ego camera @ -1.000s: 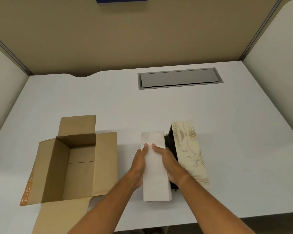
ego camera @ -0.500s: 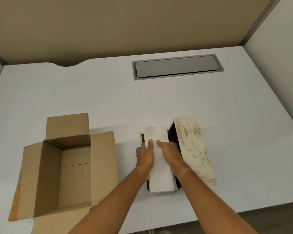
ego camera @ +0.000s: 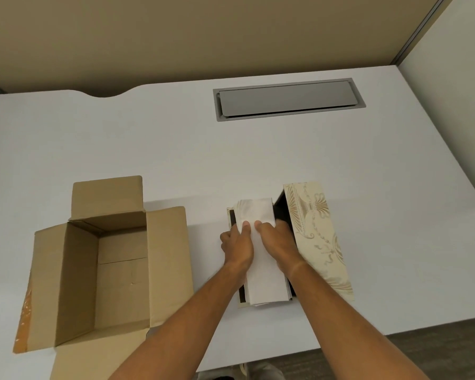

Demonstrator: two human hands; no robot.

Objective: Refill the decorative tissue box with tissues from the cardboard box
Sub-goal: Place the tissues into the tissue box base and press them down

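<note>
Tissue stack now inside open decorative tissue box, no longer beside it on surface. Left hand and right hand fingers press stack down. Cardboard box empty; lid closure remains.

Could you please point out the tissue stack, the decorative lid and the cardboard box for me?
tissue stack (ego camera: 265,278): head view, bare near half of its top sheet.
decorative lid (ego camera: 317,237): head view, middle of its patterned face.
cardboard box (ego camera: 122,286): head view, its inside floor.
</note>
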